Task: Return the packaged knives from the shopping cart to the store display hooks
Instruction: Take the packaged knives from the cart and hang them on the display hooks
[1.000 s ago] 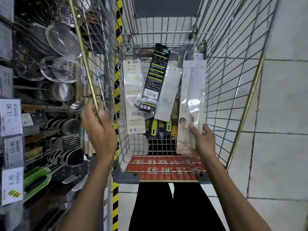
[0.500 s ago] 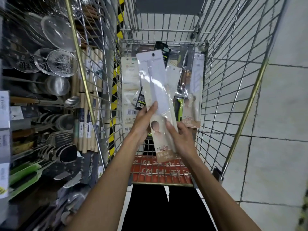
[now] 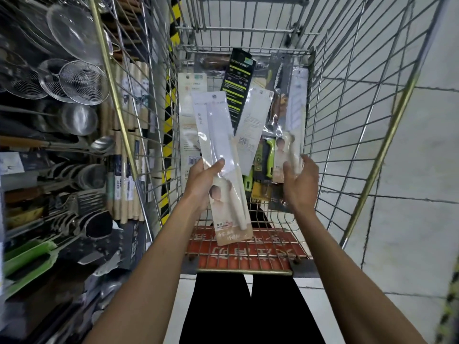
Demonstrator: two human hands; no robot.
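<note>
- left hand (image 3: 202,181) is clamped on a white packaged knife (image 3: 221,167), thumb across the clear front about halfway up, fingers behind it; right hand (image 3: 300,184) is half open, fingers curled round the lower end of a second white pack (image 3: 289,155) leaning on the cart's right wall; can't tell if it's properly gripped or just touched
- what changed: a second ago the right hand had that first pack down in the cart while the left sat on the cart rail; half a second ago both hands were on it; now it's the left's alone and the right has gone back in for another; so I'd read it as a hand-over, stacking up packs before heading to the hooks; nothing hung yet
- the held pack is lifted above the shopping cart (image 3: 330,135), clear of the pile; long axis runs near to far, top leaning slightly left; header end points away from the person, printed handle end hangs down toward the red seat flap (image 3: 248,252)
- second pack stands roughly the same way, header far, handle end near
- rest of the pile (image 3: 248,125) is in the basket, a black pack (image 3: 238,80) on top; display rack (image 3: 62,120) of strainers and ladles sits just left of the cart, so it's a short swing over once the header hole is lined up with a hook
</note>
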